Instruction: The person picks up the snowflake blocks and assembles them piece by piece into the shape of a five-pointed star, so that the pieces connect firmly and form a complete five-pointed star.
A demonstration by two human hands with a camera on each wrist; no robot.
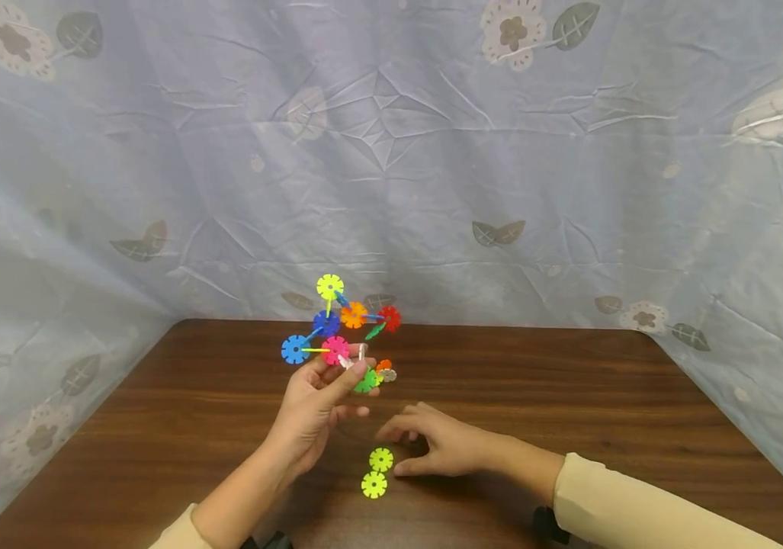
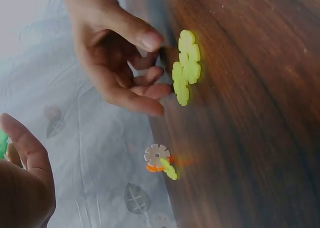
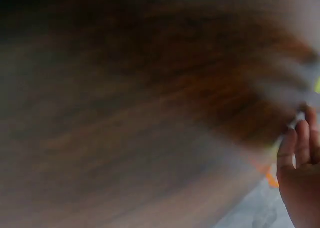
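My left hand point(image 1: 313, 408) pinches a joined structure of notched plastic snowflake discs point(image 1: 325, 323) above the table, its thumb pressed over a white disc and a green disc point(image 1: 365, 381). Yellow, orange, red, pink and blue discs stick up and out from the grip. My right hand point(image 1: 449, 444) hovers low over the tabletop with loosely bent fingers and nothing visible between them. Just beside its thumb lie two joined yellow snowflake discs point(image 2: 187, 58). The left wrist view shows only part of my left hand point(image 2: 30, 173); the right wrist view is blurred.
Farther back on the brown wooden table point(image 1: 556, 381) lies a small cluster with a white disc point(image 2: 157, 155), an orange one and a yellow one. A patterned grey cloth point(image 1: 432, 191) hangs behind and along both sides of the table.
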